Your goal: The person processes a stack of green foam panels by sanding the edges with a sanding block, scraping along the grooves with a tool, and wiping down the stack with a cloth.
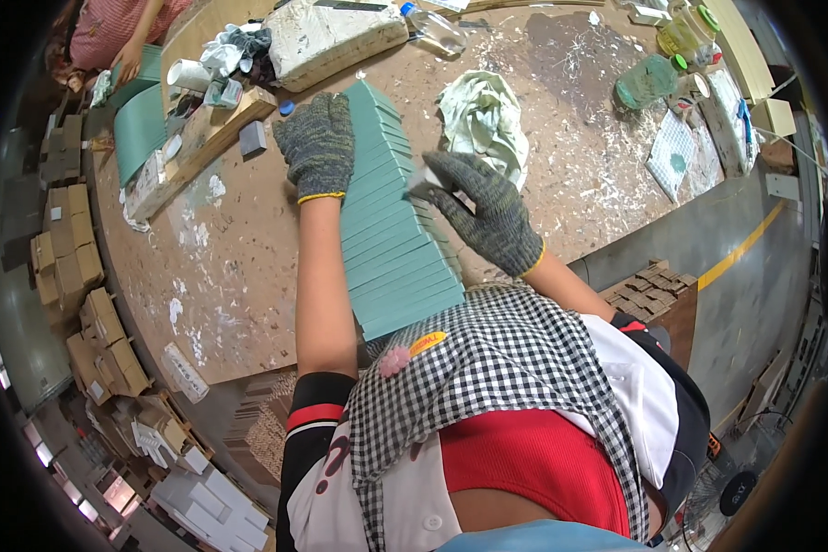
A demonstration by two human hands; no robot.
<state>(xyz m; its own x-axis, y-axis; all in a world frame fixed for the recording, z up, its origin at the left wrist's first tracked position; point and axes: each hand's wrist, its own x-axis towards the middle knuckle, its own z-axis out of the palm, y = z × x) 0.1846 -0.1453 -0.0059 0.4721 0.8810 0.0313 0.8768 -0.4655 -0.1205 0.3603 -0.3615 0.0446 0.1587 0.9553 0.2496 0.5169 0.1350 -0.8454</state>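
Note:
A long overlapping row of green painted boards (391, 225) runs across the table from my apron toward the far side. My left hand (316, 145), in a dark knitted glove with a yellow cuff, presses against the row's far left edge. Its fingers are curled together and the fingertips are hidden. At the row's right edge, my right hand (489, 210), gloved the same way, pinches a small whitish block (422, 182) between thumb and fingers. The block touches or nearly touches the board edges. A crumpled pale cloth (488, 120) lies just beyond my right hand.
A white-smeared block (336, 46) and a clear bottle (432, 32) stand at the far side. Wooden lengths with a white cup (189, 75) lie left. Jars, including a green one (649, 83), stand far right. Another person's hand (129, 60) is at far left.

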